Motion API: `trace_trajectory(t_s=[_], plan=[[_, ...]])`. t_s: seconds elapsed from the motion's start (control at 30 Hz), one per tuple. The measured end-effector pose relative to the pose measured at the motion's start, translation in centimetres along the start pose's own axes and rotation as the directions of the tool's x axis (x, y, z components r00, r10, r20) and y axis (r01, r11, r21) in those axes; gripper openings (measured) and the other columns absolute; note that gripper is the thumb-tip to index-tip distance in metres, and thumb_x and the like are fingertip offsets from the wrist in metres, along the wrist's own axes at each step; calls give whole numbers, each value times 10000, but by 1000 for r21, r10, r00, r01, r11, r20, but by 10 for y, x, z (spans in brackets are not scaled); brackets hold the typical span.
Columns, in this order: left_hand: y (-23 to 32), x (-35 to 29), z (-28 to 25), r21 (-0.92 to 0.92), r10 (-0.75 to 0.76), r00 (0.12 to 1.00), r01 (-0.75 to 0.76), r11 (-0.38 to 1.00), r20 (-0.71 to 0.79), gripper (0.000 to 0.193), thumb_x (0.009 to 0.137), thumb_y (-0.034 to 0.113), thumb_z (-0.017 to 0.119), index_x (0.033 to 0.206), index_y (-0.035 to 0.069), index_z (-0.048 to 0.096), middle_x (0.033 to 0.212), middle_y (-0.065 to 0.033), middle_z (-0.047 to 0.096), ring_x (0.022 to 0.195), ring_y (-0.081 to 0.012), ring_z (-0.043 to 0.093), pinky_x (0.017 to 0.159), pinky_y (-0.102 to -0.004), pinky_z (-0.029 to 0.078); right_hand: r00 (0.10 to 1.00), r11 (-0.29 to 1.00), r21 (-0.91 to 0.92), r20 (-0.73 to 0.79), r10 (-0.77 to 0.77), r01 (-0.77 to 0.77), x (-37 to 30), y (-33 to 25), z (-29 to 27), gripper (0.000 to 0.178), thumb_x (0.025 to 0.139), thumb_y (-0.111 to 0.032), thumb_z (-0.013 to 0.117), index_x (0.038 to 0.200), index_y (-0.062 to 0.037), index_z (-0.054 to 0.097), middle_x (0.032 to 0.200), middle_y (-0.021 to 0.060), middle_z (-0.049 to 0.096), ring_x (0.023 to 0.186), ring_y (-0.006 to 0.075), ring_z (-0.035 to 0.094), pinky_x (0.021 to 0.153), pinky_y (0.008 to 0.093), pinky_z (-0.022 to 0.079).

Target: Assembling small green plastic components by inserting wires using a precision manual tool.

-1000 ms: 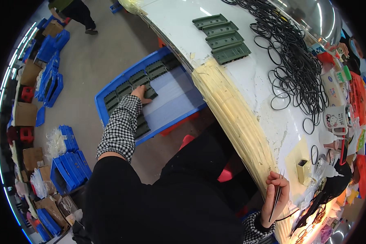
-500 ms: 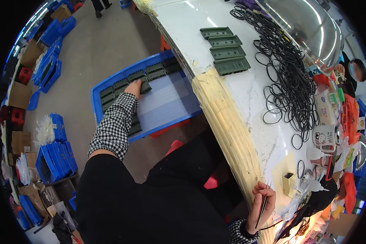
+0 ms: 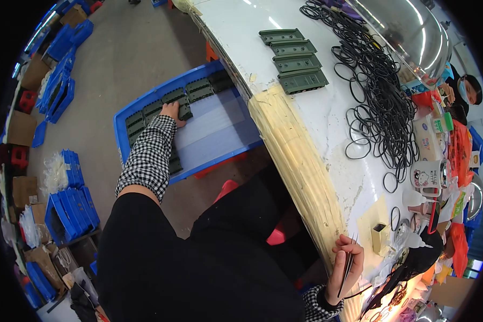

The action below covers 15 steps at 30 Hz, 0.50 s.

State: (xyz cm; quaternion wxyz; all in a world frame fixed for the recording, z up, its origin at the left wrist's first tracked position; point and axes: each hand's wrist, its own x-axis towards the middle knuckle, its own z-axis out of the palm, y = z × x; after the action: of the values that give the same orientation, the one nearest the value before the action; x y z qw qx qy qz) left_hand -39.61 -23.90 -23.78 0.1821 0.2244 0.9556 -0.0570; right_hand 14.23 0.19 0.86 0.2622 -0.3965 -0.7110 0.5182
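Note:
My left hand (image 3: 171, 112) reaches into a blue plastic bin (image 3: 145, 93) beside the table. Its fingers are bent at the edge of a dark green plastic housing (image 3: 184, 109), and the fingertips are partly hidden. Several similar green housings line the far and left sides of the bin, next to this one. Over the table's near edge, my right hand (image 3: 350, 266) is closed on a pair of thin metal tweezers (image 3: 349, 264), tips pointing up. Farther up the white table lie several green housings (image 3: 302, 80) in a row, hollow sides up.
Black rubber rings (image 3: 378, 102) lie in a tangled pile across the table. A clear dome (image 3: 408, 32) stands behind them. A small cream-coloured block (image 3: 380, 240), a white mug (image 3: 425, 175) and squeeze bottles (image 3: 416, 241) are at the right. Yellowish tape (image 3: 292, 161) covers the table edge. Another person (image 3: 461, 94) sits at far right.
The view has shifted slightly. In the bin, my left hand has turned a little at the green housing, and its thumb side shows more. My right hand keeps hold of the tweezers.

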Motion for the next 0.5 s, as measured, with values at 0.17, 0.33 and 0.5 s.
trace_trajectory(t_s=[0.17, 0.33, 0.5], plan=[[5, -3, -18, 39, -48, 993, 44, 998, 108, 862, 688, 391, 779, 1345, -11, 391, 1328, -201, 438, 1252, -347, 425, 1045, -403, 416, 1000, 1000, -11, 8, 0, 0, 3, 1, 4, 84, 890, -22, 532, 967, 8, 521, 1134, 186, 583, 999, 211, 579, 905, 311, 452], [16, -4, -21, 109, 32, 999, -37, 993, 44, 767, 676, 331, 796, 1276, 9, 445, 1290, -169, 484, 1239, -322, 449, 1030, -395, 434, 1000, 1000, 9, -15, 17, -17, -1, 2, 2, 87, 897, -41, 543, 962, 11, 518, 1116, 182, 587, 989, 209, 578, 912, 316, 447], [-6, 11, -38, 22, 21, 980, -17, 1000, -196, 716, 625, 261, 825, 1204, 20, 480, 1229, -174, 522, 1188, -330, 491, 998, -399, 458, 1000, 1000, -15, 1, 18, -18, 1, 0, 3, 110, 899, -64, 556, 965, 16, 520, 1092, 180, 593, 979, 209, 576, 913, 324, 447]])
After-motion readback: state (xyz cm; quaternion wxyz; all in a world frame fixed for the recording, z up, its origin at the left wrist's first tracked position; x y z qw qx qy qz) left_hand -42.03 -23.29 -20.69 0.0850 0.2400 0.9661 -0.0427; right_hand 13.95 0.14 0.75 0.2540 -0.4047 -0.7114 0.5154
